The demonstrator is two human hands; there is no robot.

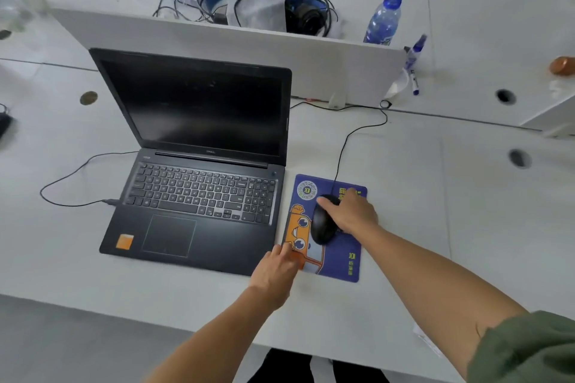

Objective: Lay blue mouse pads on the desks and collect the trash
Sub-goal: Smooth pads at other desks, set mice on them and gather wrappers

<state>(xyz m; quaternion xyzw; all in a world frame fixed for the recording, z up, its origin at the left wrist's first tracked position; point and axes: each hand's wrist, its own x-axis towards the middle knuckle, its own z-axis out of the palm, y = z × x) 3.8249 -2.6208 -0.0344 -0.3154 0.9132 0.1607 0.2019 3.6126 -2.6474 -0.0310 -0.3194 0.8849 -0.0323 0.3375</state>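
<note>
A blue mouse pad (342, 261) with an orange cartoon figure lies flat on the white desk (404, 196), just right of an open black laptop (199, 165). A black wired mouse (323, 225) sits on the pad. My right hand (353, 213) rests on the mouse's right side, fingers curled around it. My left hand (275, 269) presses its fingertips on the pad's near left corner, beside the laptop's front right corner.
A white divider (311, 50) stands behind the laptop. Behind it lie tangled cables, headphones (308, 14) and a blue-capped plastic bottle (384, 20). A marker (414, 84) and crumpled white paper (398, 87) lie right of the divider. Round cable holes (504, 96) dot the desk.
</note>
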